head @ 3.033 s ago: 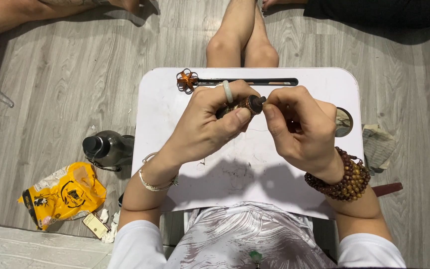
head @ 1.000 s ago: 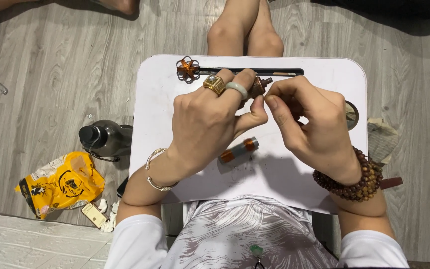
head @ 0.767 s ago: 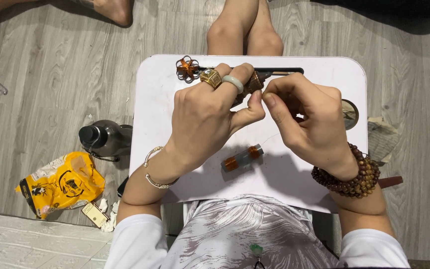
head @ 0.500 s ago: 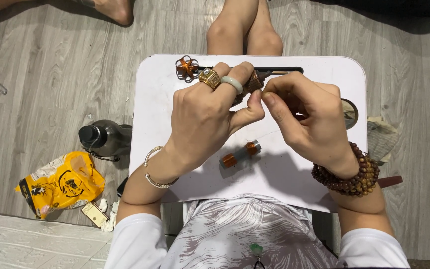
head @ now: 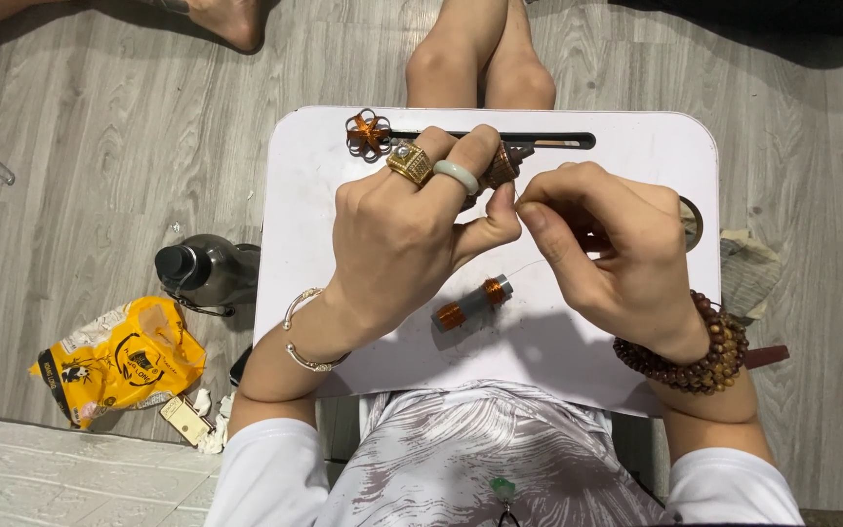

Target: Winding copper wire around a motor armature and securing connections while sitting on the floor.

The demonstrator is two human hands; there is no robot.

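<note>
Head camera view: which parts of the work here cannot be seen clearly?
- Small brown piece in the left hand: mostly hidden by its fingers.
- Thin clear thread: too fine to follow to the orange spool.
- Right hand fingertips: curled, hiding their grip.
- Round dark item on the white tray: covered by that hand.

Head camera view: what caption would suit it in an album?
Left hand and right hand work thin wire over a white lap table, spool lying below.

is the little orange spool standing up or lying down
Lying down: the spool rests on its side on the white tray, below both hands.
</note>
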